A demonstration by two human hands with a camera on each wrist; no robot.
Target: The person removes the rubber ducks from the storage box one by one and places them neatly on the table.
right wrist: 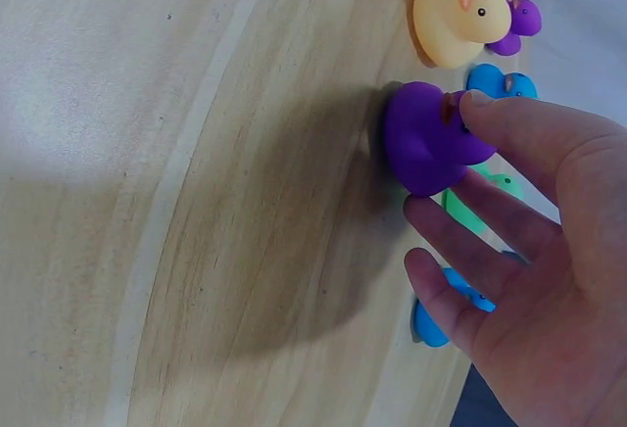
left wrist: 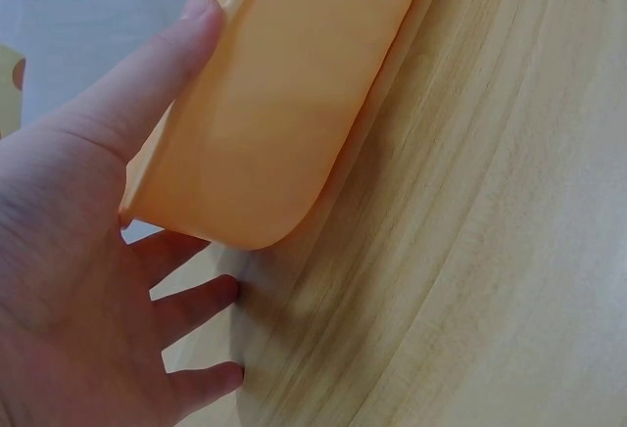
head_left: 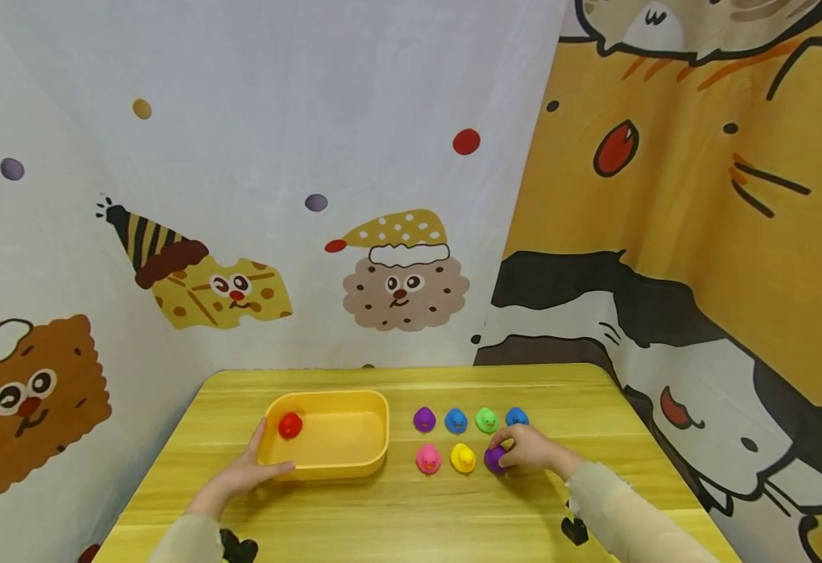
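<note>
With thumb and fingers, my right hand [head_left: 526,448] pinches a purple rubber duck [right wrist: 421,143] at the right end of the front row. The thumb lies against the duck's head in the right wrist view. Beside it sit a yellow duck [head_left: 463,458] and a pink duck [head_left: 428,459]. My left hand [head_left: 245,469] rests at the near left corner of a yellow plastic bin [head_left: 326,471]. Its thumb lies along the rim, and the other fingers spread out loosely past the corner in the left wrist view. Inside the bin lies a small red rounded toy [head_left: 290,425].
Behind the front row stand another purple duck [head_left: 425,420], a blue duck [head_left: 456,421], a green duck [head_left: 486,420] and a second blue duck [head_left: 517,416]. All are on a wooden table [head_left: 396,516]. A printed curtain [head_left: 277,156] hangs behind it.
</note>
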